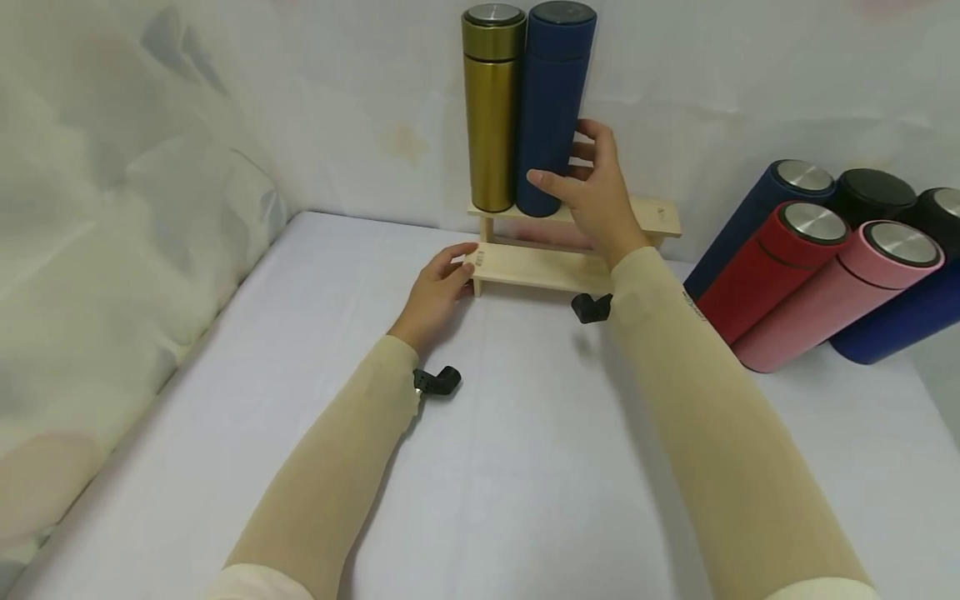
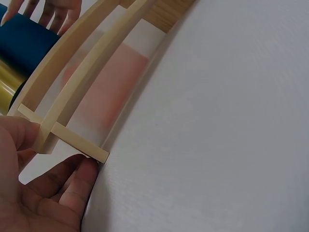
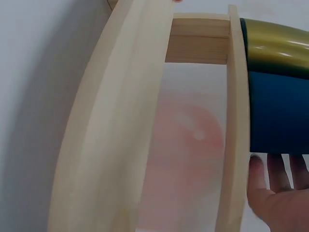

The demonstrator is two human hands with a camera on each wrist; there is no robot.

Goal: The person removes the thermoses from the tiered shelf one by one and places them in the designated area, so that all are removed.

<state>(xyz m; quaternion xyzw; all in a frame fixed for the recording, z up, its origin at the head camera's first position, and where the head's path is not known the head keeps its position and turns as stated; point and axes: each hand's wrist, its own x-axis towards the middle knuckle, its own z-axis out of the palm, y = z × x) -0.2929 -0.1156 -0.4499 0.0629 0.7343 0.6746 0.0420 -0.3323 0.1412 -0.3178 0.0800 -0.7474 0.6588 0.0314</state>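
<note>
A gold thermos bottle (image 1: 493,125) and a dark blue thermos bottle (image 1: 553,117) stand upright side by side on the upper shelf of a two-step wooden rack (image 1: 551,267). My right hand (image 1: 600,187) holds the blue bottle low on its right side. Its thumb lies across the front, and the other fingers reach behind. At the rack's left end, my left hand (image 1: 442,287) grips the lower shelf. The left wrist view shows that thumb (image 2: 26,133) against the shelf end and fingers (image 2: 79,179) by the foot of the leg.
To the right, several more thermos bottles stand grouped on the white tabletop (image 1: 510,458), including a red bottle (image 1: 772,271), a pink bottle (image 1: 840,292) and a black-lidded bottle (image 1: 873,196). Pale patterned cloth (image 1: 135,208) hangs along the left and back.
</note>
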